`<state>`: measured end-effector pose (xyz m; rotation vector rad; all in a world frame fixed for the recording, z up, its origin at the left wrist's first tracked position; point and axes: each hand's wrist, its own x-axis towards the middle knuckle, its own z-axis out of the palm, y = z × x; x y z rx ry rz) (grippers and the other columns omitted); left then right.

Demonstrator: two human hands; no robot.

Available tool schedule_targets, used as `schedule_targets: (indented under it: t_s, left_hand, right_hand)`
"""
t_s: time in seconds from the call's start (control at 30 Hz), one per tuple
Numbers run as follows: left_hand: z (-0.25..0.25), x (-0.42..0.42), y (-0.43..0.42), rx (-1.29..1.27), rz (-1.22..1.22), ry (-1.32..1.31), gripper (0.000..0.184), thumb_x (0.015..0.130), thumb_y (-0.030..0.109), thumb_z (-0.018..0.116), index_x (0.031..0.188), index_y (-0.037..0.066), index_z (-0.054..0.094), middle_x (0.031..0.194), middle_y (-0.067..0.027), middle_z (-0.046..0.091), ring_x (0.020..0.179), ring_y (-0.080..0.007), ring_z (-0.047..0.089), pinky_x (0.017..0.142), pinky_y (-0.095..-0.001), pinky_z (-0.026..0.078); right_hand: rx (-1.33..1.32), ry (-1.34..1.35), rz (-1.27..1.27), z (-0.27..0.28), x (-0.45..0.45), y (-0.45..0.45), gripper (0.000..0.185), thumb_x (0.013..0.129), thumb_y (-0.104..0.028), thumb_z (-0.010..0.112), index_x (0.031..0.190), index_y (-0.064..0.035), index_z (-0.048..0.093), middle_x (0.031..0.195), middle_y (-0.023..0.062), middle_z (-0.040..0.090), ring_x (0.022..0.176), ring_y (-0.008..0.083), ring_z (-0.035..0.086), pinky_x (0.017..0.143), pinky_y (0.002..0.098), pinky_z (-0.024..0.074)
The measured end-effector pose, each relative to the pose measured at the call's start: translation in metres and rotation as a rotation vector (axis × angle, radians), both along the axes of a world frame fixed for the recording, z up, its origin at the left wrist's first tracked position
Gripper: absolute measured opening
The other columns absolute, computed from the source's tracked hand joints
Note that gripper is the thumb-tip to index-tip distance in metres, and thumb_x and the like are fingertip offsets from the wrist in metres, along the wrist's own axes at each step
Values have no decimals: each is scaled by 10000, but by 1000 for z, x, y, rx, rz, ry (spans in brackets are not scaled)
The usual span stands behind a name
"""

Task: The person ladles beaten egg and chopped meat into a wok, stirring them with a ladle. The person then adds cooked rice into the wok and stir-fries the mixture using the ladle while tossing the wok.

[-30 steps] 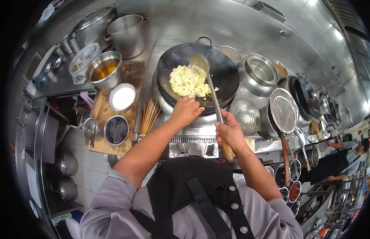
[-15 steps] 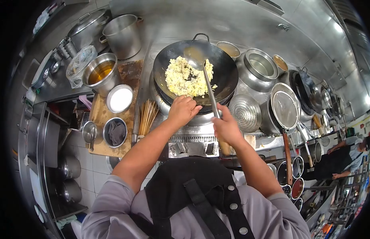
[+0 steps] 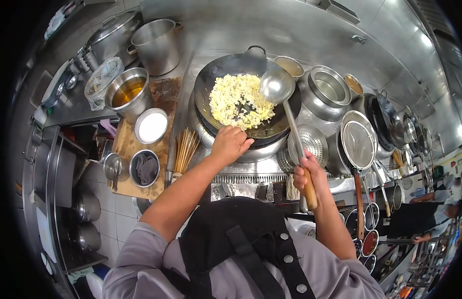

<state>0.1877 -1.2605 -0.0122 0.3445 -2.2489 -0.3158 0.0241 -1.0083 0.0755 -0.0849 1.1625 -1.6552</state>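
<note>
A dark wok (image 3: 213, 67) sits on the stove burner with chopped yellow and whitish food, like scrambled egg, (image 3: 231, 97) spread over its bottom. My left hand (image 3: 232, 144) is closed at the wok's near rim; the part it grips is hidden under the fingers. In my right hand (image 3: 310, 174) is the wooden handle of a long metal ladle (image 3: 277, 85). The ladle's bowl hangs over the right side of the wok, apart from the food, its rounded side facing up.
Left of the wok, a wooden board (image 3: 122, 179) bears a pot of amber liquid (image 3: 127, 92), a bowl of white contents (image 3: 151, 125) and a bowl with dark cloth (image 3: 145, 168). Bamboo sticks (image 3: 185, 149), a perforated skimmer (image 3: 309, 142) and a strainer (image 3: 359, 144) flank the burner. Another person (image 3: 415, 219) stands far right.
My right hand has moved right and down, bringing the ladle out of the wok's middle to its right side. The wok tilts differently, with my left hand still at its rim.
</note>
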Motion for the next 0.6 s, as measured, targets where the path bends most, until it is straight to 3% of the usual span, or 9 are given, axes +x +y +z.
schedule_targets:
  t_s: [0.03, 0.1, 0.13, 0.17, 0.23, 0.37, 0.43, 0.5, 0.6]
  left_hand:
    - [-1, 2, 3, 21, -13, -4, 330, 875, 303, 762, 709, 75, 591, 750, -90, 554, 737, -322, 546, 698, -454, 461]
    - [-5, 3, 4, 18, -22, -14, 333, 873, 302, 764, 703, 76, 588, 745, -88, 552, 734, -320, 545, 698, -452, 461]
    - [-4, 2, 3, 10, -19, -16, 336, 871, 302, 766, 696, 78, 586, 739, -86, 550, 731, -318, 544, 697, -451, 462]
    - [-3, 2, 0, 0, -17, -22, 339, 869, 301, 768, 690, 79, 583, 734, -84, 548, 728, -316, 544, 696, -449, 462]
    - [0, 2, 1, -1, -12, -23, 338, 868, 302, 768, 691, 78, 586, 733, -84, 548, 731, -315, 545, 698, -448, 463]
    - [-1, 2, 0, 9, -3, -61, 337, 869, 308, 771, 705, 70, 597, 739, -92, 552, 752, -321, 555, 713, -453, 468]
    - [-4, 2, -3, 9, -10, -48, 337, 871, 310, 770, 713, 66, 599, 742, -96, 555, 759, -326, 559, 717, -457, 468]
    - [-3, 5, -8, -2, -23, -50, 338, 873, 312, 770, 720, 63, 600, 745, -101, 557, 767, -331, 562, 721, -460, 468]
    - [-1, 9, -7, 50, -36, -76, 361, 887, 328, 755, 706, 59, 596, 749, -110, 578, 776, -341, 576, 733, -466, 477]
  right_hand:
    - [5, -8, -4, -15, -6, -10, 452, 1021, -135, 556, 1456, -155, 433, 722, 8, 528, 489, 109, 437, 438, 258, 368]
    - [173, 304, 164, -34, -19, -42, 417, 1020, -136, 557, 1422, -159, 449, 723, 11, 531, 496, 110, 447, 438, 256, 370]
    - [216, 591, 193, -32, -2, -57, 403, 1015, -125, 563, 1403, -151, 455, 726, 15, 534, 503, 113, 452, 440, 262, 380]
    - [140, 528, 192, -23, 11, -63, 427, 1016, -125, 570, 1425, -132, 445, 724, 17, 539, 506, 118, 465, 448, 272, 403]
    - [-72, -41, 215, 1, 18, -52, 521, 996, -128, 609, 1464, -87, 385, 749, 47, 557, 536, 130, 508, 482, 300, 460]
    - [23, -37, 258, -31, 17, -85, 519, 1001, -129, 612, 1475, -111, 401, 731, 39, 558, 541, 130, 518, 481, 298, 453]
    - [148, 620, 259, -31, 22, -107, 505, 1004, -138, 623, 1473, -142, 435, 711, 26, 560, 532, 117, 519, 469, 292, 439]
    - [7, 370, 157, -9, 12, -81, 509, 998, -140, 628, 1468, -76, 441, 707, 18, 567, 521, 110, 520, 466, 291, 459]
    - [-23, 179, 155, -25, -34, -71, 519, 1003, -139, 619, 1478, -64, 424, 696, 19, 565, 513, 113, 521, 463, 285, 451]
